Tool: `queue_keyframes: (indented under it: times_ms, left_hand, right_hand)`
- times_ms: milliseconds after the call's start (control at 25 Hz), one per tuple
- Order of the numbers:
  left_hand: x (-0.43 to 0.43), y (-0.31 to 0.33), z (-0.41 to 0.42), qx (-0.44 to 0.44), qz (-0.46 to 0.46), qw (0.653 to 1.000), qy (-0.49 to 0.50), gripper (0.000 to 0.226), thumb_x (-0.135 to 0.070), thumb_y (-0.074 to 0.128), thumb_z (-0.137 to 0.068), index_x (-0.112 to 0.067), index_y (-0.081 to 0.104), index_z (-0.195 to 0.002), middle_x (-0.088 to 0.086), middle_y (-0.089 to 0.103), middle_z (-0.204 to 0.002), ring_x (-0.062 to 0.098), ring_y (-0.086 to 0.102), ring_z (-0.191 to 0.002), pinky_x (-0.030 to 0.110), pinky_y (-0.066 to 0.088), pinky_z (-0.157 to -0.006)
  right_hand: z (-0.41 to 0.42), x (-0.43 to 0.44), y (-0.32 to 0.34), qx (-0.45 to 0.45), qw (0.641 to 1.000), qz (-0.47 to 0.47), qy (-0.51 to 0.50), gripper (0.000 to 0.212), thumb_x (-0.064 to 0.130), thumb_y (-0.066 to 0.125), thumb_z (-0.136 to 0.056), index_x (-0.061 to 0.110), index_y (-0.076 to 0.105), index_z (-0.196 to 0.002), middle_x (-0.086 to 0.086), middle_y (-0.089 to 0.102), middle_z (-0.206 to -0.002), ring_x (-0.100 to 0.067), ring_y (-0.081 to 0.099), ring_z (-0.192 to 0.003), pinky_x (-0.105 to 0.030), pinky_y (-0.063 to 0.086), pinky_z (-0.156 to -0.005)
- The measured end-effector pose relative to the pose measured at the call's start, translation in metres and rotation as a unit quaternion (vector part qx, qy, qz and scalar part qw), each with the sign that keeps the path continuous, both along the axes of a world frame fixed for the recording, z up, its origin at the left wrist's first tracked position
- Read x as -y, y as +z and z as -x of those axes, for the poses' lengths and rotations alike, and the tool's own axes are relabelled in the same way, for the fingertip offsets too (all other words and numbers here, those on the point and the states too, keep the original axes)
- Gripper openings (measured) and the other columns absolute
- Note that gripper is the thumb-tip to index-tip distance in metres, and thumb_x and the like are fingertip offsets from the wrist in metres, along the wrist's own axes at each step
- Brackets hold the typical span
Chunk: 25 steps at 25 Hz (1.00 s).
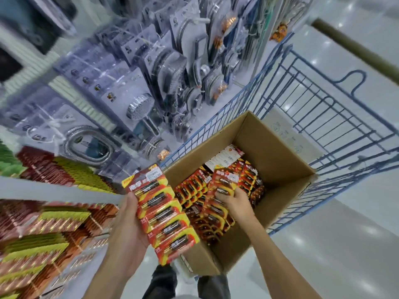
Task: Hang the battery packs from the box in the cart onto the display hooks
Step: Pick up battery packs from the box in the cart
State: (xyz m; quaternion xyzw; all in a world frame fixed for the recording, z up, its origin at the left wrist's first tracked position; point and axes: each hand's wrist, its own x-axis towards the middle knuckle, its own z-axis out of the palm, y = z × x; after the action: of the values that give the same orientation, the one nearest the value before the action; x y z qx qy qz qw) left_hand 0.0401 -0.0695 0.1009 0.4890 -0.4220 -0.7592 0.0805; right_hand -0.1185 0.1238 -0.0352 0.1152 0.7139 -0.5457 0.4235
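A brown cardboard box [278, 160] stands open in the blue wire cart [323, 108], holding several red and yellow battery packs [194, 190]. My left hand [127, 229] holds a fanned stack of battery packs [164, 214] just left of the box. Inside the box, my right hand [232, 201] grips another battery pack [224, 180] lying on top of the pile. Hanging battery packs [49, 229] fill the display at the lower left; their hooks are hidden.
Packaged shower heads and hoses [138, 108] hang on the display above and behind the batteries. The cart sits on a shiny pale floor [323, 244]. My dark shoes [164, 283] show at the bottom beneath the box's near corner.
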Motion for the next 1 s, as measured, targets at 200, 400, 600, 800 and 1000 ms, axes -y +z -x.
queue_keyframes:
  times_ms: [200,400,600,800,1000]
  left_hand:
    - [-0.003,0.033,-0.024,-0.042,-0.026,0.999,0.021,0.038,-0.038,0.039,-0.109,-0.023,0.06,-0.138,0.016,0.073,-0.125,0.038,0.073,-0.11,0.057,0.057,-0.092]
    - [0.01,0.076,-0.081,-0.119,-0.018,0.992,0.024,0.035,-0.024,0.043,-0.107,-0.021,0.064,-0.135,0.016,0.073,-0.125,0.035,0.074,-0.106,0.052,0.064,-0.079]
    - [0.035,0.113,-0.19,-0.163,0.06,0.981,0.086,0.042,-0.027,0.057,-0.096,-0.013,0.063,-0.135,0.015,0.075,-0.123,0.03,0.077,-0.1,0.044,0.065,-0.073]
    - [0.056,0.147,-0.337,-0.18,0.159,0.954,0.179,0.029,-0.028,0.057,-0.099,-0.012,0.07,-0.12,0.018,0.077,-0.112,0.029,0.077,-0.091,0.045,0.062,-0.081]
    - [0.06,0.176,-0.478,-0.171,0.219,0.916,0.289,0.03,-0.024,0.055,-0.104,-0.024,0.082,-0.092,0.011,0.08,-0.098,0.023,0.077,-0.082,0.037,0.065,-0.07]
  right_hand:
    - [-0.012,-0.022,0.108,0.066,0.981,0.175,-0.042,0.04,0.017,0.071,-0.086,0.007,0.067,-0.124,-0.014,0.076,-0.113,-0.031,0.075,-0.102,-0.048,0.057,-0.09]
    - [-0.06,-0.006,0.184,0.038,0.962,0.265,-0.055,0.029,0.011,0.057,-0.097,0.01,0.065,-0.125,-0.019,0.073,-0.111,-0.037,0.071,-0.098,-0.052,0.055,-0.09]
    - [-0.156,0.049,0.241,-0.008,0.953,0.301,0.025,0.027,0.014,0.044,-0.101,0.011,0.068,-0.114,-0.013,0.074,-0.092,-0.029,0.072,-0.078,-0.043,0.057,-0.072]
    - [-0.278,0.116,0.264,-0.004,0.939,0.315,0.136,0.033,0.028,0.054,-0.101,0.003,0.065,-0.121,-0.014,0.068,-0.091,-0.029,0.066,-0.072,-0.04,0.053,-0.069]
    - [-0.404,0.184,0.283,-0.029,0.919,0.316,0.235,0.036,0.042,0.065,-0.096,0.015,0.072,-0.117,-0.015,0.072,-0.106,-0.031,0.069,-0.086,-0.048,0.053,-0.082]
